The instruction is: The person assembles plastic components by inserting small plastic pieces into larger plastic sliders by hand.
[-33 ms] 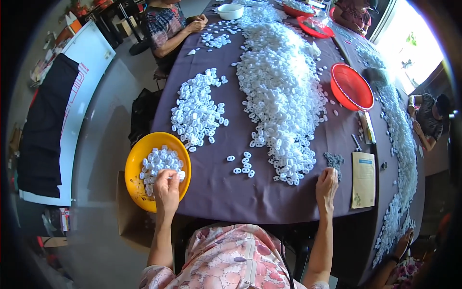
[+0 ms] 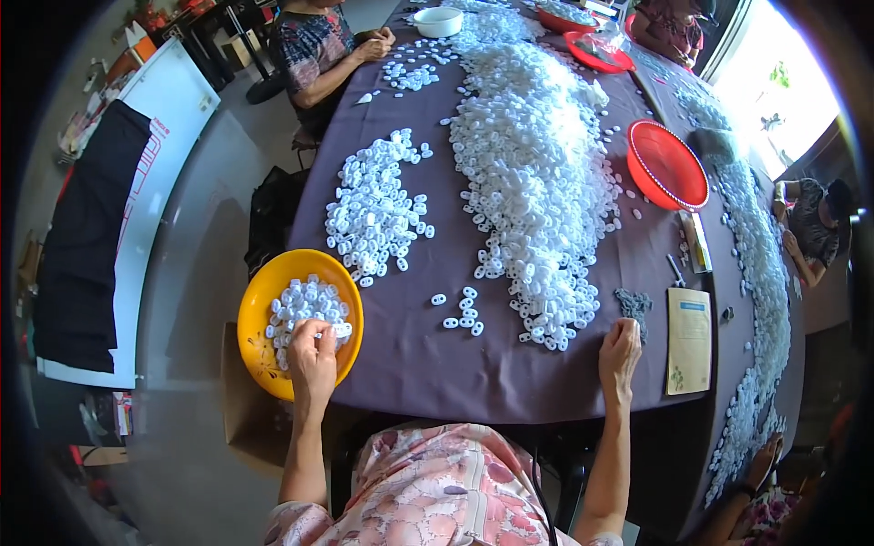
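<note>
Pale floor (image 2: 182, 273) stretches left of a long table under a purple-grey cloth (image 2: 401, 373). At its left edge sits a yellow bowl (image 2: 256, 314) holding white pieces (image 2: 305, 298). Over the bowl, the left hand (image 2: 314, 364) is closed at the fingertips, pinching a two-holed oval (image 2: 341, 330); this points rightward, toward the bowl's right rim, its long axis roughly left to right. Next lie a small cluster (image 2: 463, 315) and a large heap (image 2: 528, 182). The right hand (image 2: 621, 357) is curled closed beside a grey fabric tangle (image 2: 635, 308); whether anything is inside, I cannot tell.
</note>
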Demonstrator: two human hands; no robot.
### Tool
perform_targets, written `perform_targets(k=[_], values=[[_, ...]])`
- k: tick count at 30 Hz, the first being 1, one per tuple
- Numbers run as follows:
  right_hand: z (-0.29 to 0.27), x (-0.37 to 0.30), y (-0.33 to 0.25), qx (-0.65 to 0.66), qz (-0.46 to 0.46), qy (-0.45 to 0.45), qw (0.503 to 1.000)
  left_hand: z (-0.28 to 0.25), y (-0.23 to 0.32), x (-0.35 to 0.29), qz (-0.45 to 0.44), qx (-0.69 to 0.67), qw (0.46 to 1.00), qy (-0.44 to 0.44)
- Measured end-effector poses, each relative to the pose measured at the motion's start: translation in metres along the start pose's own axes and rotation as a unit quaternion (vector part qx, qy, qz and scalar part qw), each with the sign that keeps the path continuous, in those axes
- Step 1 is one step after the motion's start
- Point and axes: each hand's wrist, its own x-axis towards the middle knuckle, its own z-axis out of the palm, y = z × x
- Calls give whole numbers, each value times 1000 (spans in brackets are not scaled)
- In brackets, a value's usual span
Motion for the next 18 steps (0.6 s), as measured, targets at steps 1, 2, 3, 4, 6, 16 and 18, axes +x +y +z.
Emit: perform_targets(k=[1,2,3,4,6,16,18], values=[[-1,-1,-1,1,-1,-1,1000,-4,1,1,-32,32,999,-11],[-2,-2,-3,10,4,-8,1000,-3,-7,3,-28,58,998,-2],[-3,-4,-3,18,9,-13,1000,-3,-7,4,-28,58,998,-3],[-3,-5,-5,17,9,-14,1000,-2,-7,4,-5,97,995,17],[-4,-9,-8,61,-2,-10,998,1,3,7,54,113,990,56],[0,-20,-17,41,-6,29,999,151,106,-18,194,-153,955,-161],[-2,-21,-18,50,-14,26,998,172,112,-15,201,-151,953,-167]])
